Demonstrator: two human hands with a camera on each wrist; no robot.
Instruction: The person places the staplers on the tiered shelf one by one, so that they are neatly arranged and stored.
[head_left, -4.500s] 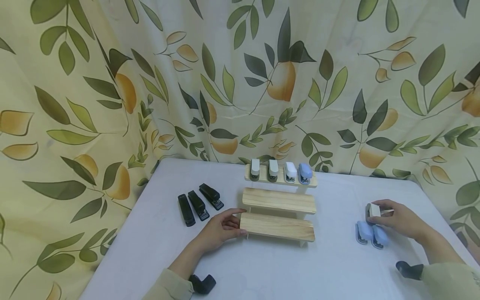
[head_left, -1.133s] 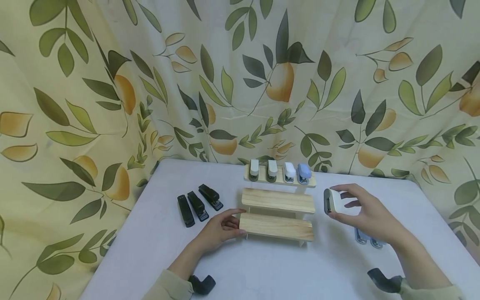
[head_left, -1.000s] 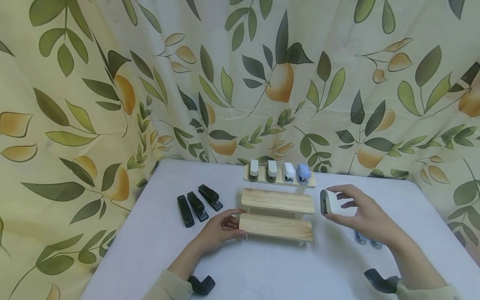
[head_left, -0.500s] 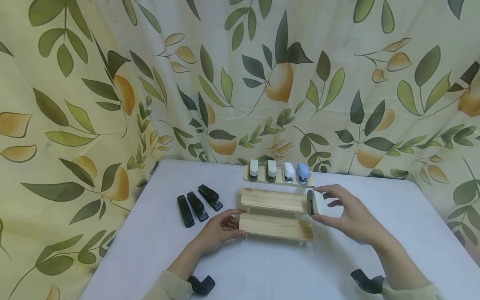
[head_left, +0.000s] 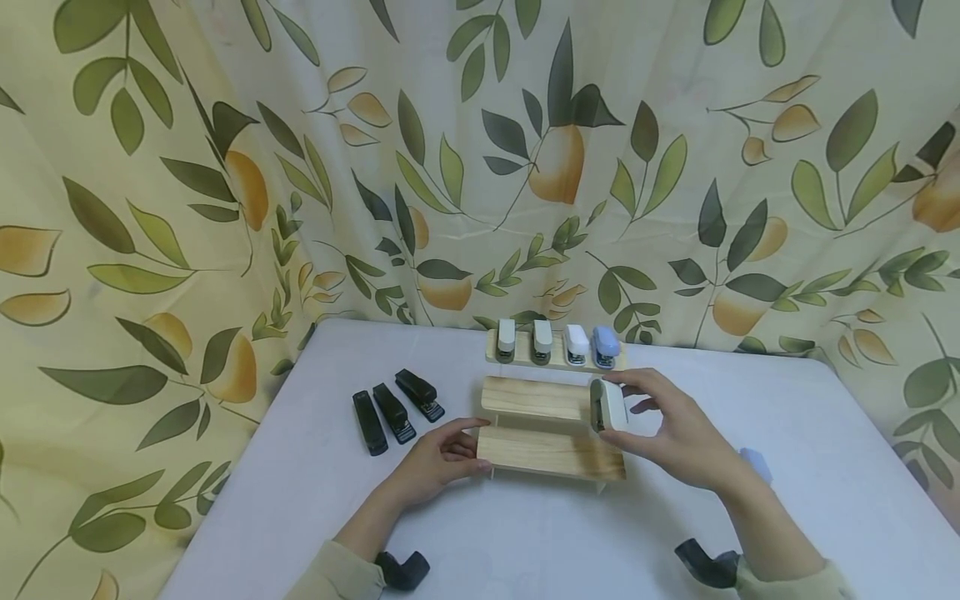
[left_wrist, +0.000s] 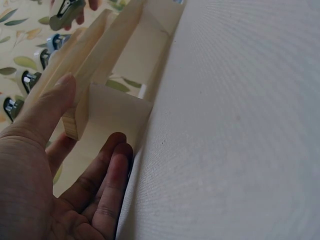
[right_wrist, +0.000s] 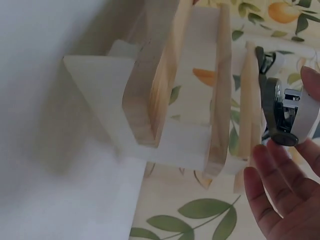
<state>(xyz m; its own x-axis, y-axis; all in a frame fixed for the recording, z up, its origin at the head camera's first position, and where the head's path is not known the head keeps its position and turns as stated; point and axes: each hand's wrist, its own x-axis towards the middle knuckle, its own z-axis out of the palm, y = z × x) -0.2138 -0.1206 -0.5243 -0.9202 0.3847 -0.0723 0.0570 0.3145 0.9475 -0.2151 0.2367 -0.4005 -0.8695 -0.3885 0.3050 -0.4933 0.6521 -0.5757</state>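
A three-tier wooden stand (head_left: 551, 454) with white side supports stands mid-table. My left hand (head_left: 431, 467) pinches the left end of its lowest plank, thumb on the near side and index finger behind, as the left wrist view shows. My right hand (head_left: 667, 429) holds a white stapler (head_left: 611, 406) with a dark grey base between thumb and fingers, upright over the right end of the middle plank. On the top plank stand two pale grey staplers (head_left: 542, 340), a white stapler (head_left: 576, 343) and a blue stapler (head_left: 606, 346).
Three black staplers (head_left: 392, 411) lie side by side on the white-covered table (head_left: 555, 542), left of the stand. A blue stapler (head_left: 755, 464) shows at the right, partly behind the right forearm. A leaf-and-fruit patterned curtain (head_left: 480, 183) hangs behind and at the left.
My right hand has lifted the white stapler from beside the blue ones at the right and carried it left to the middle plank. The left hand stays at the stand.
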